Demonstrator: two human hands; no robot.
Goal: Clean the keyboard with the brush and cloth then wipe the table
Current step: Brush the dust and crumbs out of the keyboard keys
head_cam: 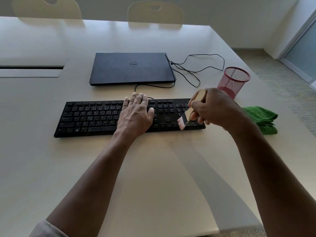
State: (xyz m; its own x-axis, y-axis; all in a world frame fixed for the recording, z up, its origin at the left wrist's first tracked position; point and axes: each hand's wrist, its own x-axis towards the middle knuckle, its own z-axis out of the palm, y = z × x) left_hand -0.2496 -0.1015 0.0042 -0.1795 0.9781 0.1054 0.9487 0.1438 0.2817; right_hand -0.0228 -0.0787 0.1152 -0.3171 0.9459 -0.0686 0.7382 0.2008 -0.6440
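1. The left hand [135, 113] lies flat with fingers spread over the middle of the black keyboard [95, 117], hiding the keys beneath; the right hand [210, 108] covers the number pad at frame centre-right.
2. The right hand's fingers curl round the wooden handle of the brush [189, 112], whose pale bristles touch the keys.
3. The closed dark laptop [131, 68] reads "Dell", seen upside down.
4. A crumpled green cloth [263, 117] lies on the pale worktop [153, 168], partly behind the right wrist, below a red mesh cup [234, 81].
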